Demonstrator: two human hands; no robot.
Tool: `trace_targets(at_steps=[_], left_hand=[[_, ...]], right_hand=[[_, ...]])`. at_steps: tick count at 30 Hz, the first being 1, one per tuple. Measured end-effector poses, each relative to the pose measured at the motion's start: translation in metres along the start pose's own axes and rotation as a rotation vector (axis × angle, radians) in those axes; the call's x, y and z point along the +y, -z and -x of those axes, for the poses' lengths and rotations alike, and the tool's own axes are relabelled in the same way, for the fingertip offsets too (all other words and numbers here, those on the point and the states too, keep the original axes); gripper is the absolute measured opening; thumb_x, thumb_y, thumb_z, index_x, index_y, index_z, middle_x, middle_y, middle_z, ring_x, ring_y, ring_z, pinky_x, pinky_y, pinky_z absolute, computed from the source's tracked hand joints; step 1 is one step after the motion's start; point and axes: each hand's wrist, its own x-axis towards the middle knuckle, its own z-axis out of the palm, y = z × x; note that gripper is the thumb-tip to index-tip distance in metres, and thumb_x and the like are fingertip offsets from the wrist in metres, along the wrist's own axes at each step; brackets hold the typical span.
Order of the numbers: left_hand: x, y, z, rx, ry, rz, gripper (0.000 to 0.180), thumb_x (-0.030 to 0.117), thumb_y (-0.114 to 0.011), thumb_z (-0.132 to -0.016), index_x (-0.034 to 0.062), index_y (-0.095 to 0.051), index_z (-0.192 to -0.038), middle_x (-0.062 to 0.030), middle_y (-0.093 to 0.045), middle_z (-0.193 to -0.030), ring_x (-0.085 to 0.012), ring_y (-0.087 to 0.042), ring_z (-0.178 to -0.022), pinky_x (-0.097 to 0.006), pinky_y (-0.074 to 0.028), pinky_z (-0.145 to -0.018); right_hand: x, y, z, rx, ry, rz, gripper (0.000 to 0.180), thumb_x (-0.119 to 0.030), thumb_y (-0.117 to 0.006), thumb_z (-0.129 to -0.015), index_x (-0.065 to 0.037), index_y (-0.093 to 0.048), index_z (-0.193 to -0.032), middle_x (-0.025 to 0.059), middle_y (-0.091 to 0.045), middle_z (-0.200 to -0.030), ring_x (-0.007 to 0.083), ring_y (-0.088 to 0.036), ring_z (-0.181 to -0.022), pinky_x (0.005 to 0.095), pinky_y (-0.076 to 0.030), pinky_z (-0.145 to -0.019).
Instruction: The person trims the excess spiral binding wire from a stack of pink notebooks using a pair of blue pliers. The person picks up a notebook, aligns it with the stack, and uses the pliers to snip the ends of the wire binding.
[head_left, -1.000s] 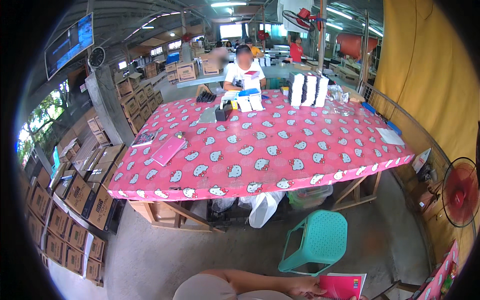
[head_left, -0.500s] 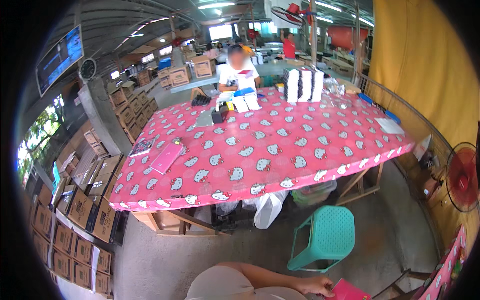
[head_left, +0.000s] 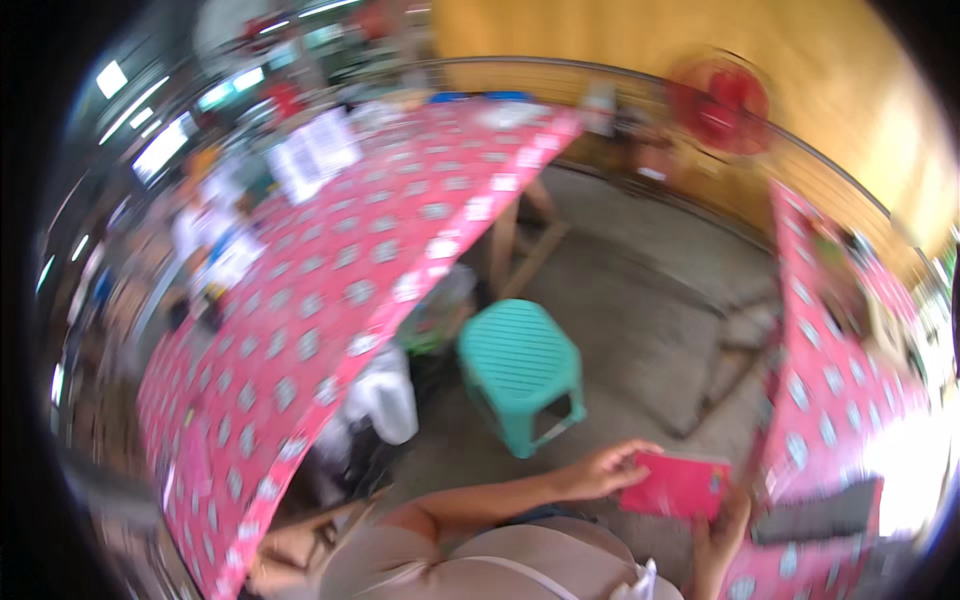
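Observation:
A pink notebook [head_left: 672,484] with a small coloured patch on its cover is held between my two hands, above the floor and near the right-hand table. My left hand [head_left: 608,470] is closed on the notebook's left edge. At its lower right corner my right hand [head_left: 728,518] grips it too, the fingers partly hidden. Close to my right hand, a dark grey flat panel [head_left: 815,517] lies on the right-hand table [head_left: 815,430], which has a pink patterned cover. The picture is smeared by motion.
A green plastic stool [head_left: 520,345] stands ahead of me. The large pink-covered table [head_left: 385,250] runs along the left, with white bags [head_left: 385,400] under it and stacks of books [head_left: 315,155] on top. A person [head_left: 205,235] sits beyond it. A red fan [head_left: 718,103] is by the yellow curtain.
My view has swung to the right. The pink notebook has come up from the lower edge in my left hand, and my right hand has come into view, gripping it as well.

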Motion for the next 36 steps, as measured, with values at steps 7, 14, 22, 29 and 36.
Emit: trace_targets(at_steps=[7, 14, 22, 29, 36], left_hand=[[0.088, -0.089, -0.084, -0.045, -0.211, -0.207, 0.034, 0.011, -0.062, -0.090, 0.0073, -0.057, -0.124, 0.0031, -0.058, -0.090, -0.0007, -0.047, -0.069, -0.017, -0.040, -0.063], [0.144, -0.238, -0.193, -0.249, -0.418, -0.117, 0.030, 0.012, -0.065, -0.085, 0.0023, -0.062, -0.112, -0.0016, -0.061, -0.089, -0.0069, -0.049, -0.074, -0.022, -0.042, -0.067], [0.052, -0.307, -0.256, -0.041, -0.689, -0.124, 0.029, 0.017, -0.067, -0.082, 0.0026, -0.061, -0.106, -0.0090, -0.055, -0.113, -0.0188, -0.047, -0.106, -0.032, -0.038, -0.093], [0.040, -0.346, -0.261, 0.053, -0.545, 0.015, 0.019, 0.020, -0.060, -0.093, 0.0016, -0.060, -0.091, 0.0005, -0.058, -0.082, -0.0037, -0.043, -0.071, -0.022, -0.038, -0.064], [0.042, -0.297, -0.253, -0.009, -0.606, -0.117, 0.045, 0.022, -0.066, -0.087, 0.0042, -0.046, -0.122, -0.0101, -0.043, -0.127, -0.0168, -0.043, -0.112, -0.035, -0.038, -0.089]], right_hand=[[-0.073, 0.087, -0.014, 0.372, 0.216, 0.458, 0.038, 0.005, -0.063, -0.079, 0.000, -0.057, -0.116, 0.0093, -0.056, -0.111, 0.0118, -0.056, -0.083, 0.0240, -0.046, -0.066], [-0.126, 0.220, -0.043, 0.919, 0.382, 0.599, 0.025, 0.000, -0.058, -0.084, 0.002, -0.065, -0.108, 0.0075, -0.063, -0.093, 0.0107, -0.057, -0.083, 0.0242, -0.045, -0.070], [-0.042, 0.317, -0.070, 0.902, 0.250, 0.635, 0.019, -0.014, -0.060, -0.085, -0.003, -0.069, -0.098, 0.0061, -0.066, -0.091, 0.0136, -0.060, -0.084, 0.0252, -0.046, -0.077], [-0.023, 0.316, -0.085, 1.061, 0.243, 0.350, 0.024, -0.018, -0.058, -0.089, 0.000, -0.064, -0.103, 0.0103, -0.065, -0.091, 0.0166, -0.059, -0.089, 0.0303, -0.045, -0.081], [-0.030, 0.304, 0.063, 0.616, -0.009, 1.109, 0.073, -0.028, -0.073, -0.076, -0.009, -0.039, -0.137, 0.0191, -0.038, -0.140, 0.0366, -0.036, -0.130, 0.0467, -0.031, -0.106]])
